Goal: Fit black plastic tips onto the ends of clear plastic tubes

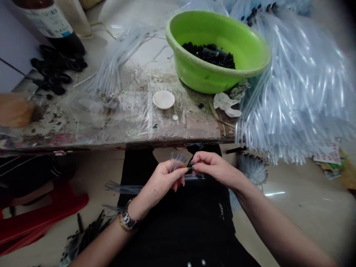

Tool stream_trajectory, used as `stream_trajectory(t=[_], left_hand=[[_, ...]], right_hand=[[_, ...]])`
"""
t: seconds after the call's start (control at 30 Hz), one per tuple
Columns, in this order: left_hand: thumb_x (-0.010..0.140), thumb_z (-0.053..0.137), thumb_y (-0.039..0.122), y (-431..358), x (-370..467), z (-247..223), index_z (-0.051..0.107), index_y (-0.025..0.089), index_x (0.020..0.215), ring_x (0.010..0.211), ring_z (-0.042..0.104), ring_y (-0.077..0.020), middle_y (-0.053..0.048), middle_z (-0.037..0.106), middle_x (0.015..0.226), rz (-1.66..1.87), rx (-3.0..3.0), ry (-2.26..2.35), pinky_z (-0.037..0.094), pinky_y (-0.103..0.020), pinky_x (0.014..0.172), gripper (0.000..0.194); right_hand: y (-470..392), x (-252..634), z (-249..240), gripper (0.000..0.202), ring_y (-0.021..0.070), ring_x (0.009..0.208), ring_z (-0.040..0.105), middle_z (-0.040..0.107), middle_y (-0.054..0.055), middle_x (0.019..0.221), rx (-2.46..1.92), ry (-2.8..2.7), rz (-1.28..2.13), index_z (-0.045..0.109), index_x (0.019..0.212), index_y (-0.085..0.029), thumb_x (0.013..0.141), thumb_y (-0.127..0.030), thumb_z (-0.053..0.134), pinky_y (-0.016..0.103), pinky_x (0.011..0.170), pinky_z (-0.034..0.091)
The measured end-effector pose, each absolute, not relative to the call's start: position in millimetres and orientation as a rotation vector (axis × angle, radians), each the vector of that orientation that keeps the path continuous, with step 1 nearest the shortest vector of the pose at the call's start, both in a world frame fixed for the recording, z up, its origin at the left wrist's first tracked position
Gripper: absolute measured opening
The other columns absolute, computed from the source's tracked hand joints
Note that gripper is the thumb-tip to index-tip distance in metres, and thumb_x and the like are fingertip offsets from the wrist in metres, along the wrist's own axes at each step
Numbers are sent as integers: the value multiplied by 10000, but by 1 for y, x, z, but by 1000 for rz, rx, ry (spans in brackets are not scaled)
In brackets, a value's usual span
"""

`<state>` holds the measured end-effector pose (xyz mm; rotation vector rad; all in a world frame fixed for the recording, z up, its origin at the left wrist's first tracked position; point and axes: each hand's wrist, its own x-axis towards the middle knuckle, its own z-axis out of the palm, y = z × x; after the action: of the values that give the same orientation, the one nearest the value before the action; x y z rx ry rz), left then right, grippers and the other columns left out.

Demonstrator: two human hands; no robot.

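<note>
While the left hand held a bunch of thin clear tubes above the dark-clad lap, the right hand met it from the 3 o'clock side. The fingers of the left hand were pressed together, with the thumb clamped over the bunch; the free tube ends fanned out toward 11 o'clock. The fingers of the right hand were pinching a small dark piece at the left thumb tip; its exact shape was too small to tell. A metal watch encircled the left wrist.

Positions were as follows, taken from the hands:

- 12 to 1 o'clock: a green basin on the bench, containing black pieces.
- Between 11 and 12 o'clock: a shallow white dish.
- 1 o'clock: crumpled white paper, just beside the basin.
- 2 o'clock: a large heap of clear tubing, overhanging the bench edge.
- 10 to 11 o'clock: a loose tube bundle on the bench; farther out, black rings lay near a dark bottle.
- 3 o'clock: a black-tipped bundle, below bench level.
- 8 o'clock: a dark-ended cluster, below bench level.
- Between 8 and 9 o'clock: a red seat.
</note>
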<state>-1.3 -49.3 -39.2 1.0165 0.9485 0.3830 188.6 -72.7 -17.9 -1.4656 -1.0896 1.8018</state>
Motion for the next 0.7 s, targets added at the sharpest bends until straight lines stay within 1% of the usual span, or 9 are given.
stream_trajectory(t=[0.07, 0.13, 0.27, 0.37, 0.47, 0.57, 0.7], left_hand=[[815, 622, 360, -48, -2, -40, 605, 134, 854, 406, 437, -50, 25, 593, 583, 379, 1014, 940, 328, -165, 407, 230], [822, 616, 368, -48, -3, -40, 594, 141, 873, 404, 436, -53, 26, 598, 578, 385, 1007, 937, 331, -169, 408, 234], [824, 616, 355, -47, -3, -38, 598, 144, 836, 422, 442, -53, 27, 595, 600, 369, 1043, 914, 341, -175, 426, 213], [819, 623, 332, -47, -4, -35, 614, 139, 810, 440, 446, -51, 28, 582, 616, 354, 1067, 902, 342, -176, 437, 194], [815, 628, 323, -47, -5, -34, 625, 139, 834, 445, 440, -45, 34, 570, 631, 374, 1057, 905, 339, -175, 441, 185], [811, 632, 331, -46, -6, -36, 622, 144, 851, 441, 444, -41, 41, 564, 635, 415, 1045, 922, 350, -173, 443, 191], [812, 629, 360, -47, -7, -39, 594, 149, 850, 434, 489, -60, 41, 572, 593, 399, 995, 922, 390, -175, 438, 217]], right_hand=[[-68, 192, -15, 104, 93, 595, 517, 572, -34, 655, -1463, -1153, 1820, 563, 787, -176, 787, -277, 588, 235, 599, 412], [-64, 193, -13, 120, 103, 635, 528, 578, -23, 699, -1491, -1201, 1723, 573, 826, -179, 808, -298, 567, 241, 620, 426], [-57, 187, -9, 90, 108, 670, 504, 569, -22, 752, -1503, -1311, 1534, 576, 819, -184, 777, -262, 593, 244, 642, 411], [-55, 180, -8, 73, 113, 677, 494, 560, -30, 711, -1489, -1387, 1522, 566, 754, -183, 768, -247, 598, 240, 646, 391], [-56, 176, -9, 139, 110, 651, 477, 536, -32, 658, -1499, -1460, 1480, 558, 690, -177, 800, -261, 568, 234, 623, 372], [-56, 177, -10, 163, 106, 638, 469, 527, -32, 645, -1513, -1451, 1456, 560, 679, -175, 813, -268, 555, 234, 620, 367], [-56, 178, -13, 165, 97, 600, 477, 535, -38, 625, -1482, -1295, 1595, 558, 678, -172, 787, -294, 581, 234, 605, 382]])
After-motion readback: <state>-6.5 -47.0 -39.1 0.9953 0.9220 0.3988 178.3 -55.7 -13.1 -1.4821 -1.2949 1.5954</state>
